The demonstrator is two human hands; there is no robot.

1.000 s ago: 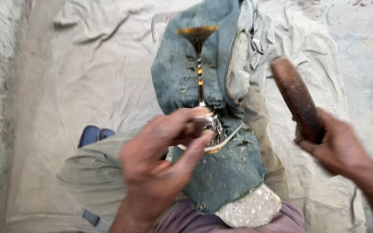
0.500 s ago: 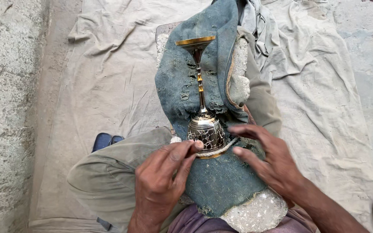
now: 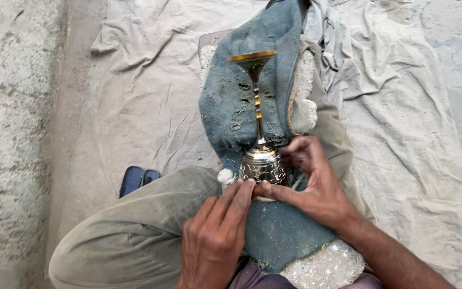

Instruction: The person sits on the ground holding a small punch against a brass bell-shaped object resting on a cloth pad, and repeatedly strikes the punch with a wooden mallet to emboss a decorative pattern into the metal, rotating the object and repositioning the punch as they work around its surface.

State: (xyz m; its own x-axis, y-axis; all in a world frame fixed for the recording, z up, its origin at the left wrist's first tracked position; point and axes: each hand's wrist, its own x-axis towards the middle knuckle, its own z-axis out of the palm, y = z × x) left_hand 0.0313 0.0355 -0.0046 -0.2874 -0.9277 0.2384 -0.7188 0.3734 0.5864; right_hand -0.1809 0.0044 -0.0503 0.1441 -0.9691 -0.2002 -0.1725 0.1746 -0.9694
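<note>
A brass goblet (image 3: 259,140) with an engraved silver-and-gold bowl lies on its side on a blue-grey cloth pad (image 3: 236,107), its round foot pointing away from me. My left hand (image 3: 215,235) presses its fingertips against the bowl's rim from the near left. On the near right, my right hand (image 3: 311,182) pinches the rim with thumb and fingers. Both hands hold the goblet's bowl end against the pad.
The pad covers a rough pale foam block (image 3: 324,265) resting over my leg in olive trousers (image 3: 135,235). A beige sheet (image 3: 145,96) is spread on the concrete floor (image 3: 12,134). A blue sandal (image 3: 135,180) peeks out beside my knee.
One second ago my right hand held a wooden mallet out to the right; it no longer holds the mallet and has come in to grip the goblet's bowl. The left hand stays on the bowl.
</note>
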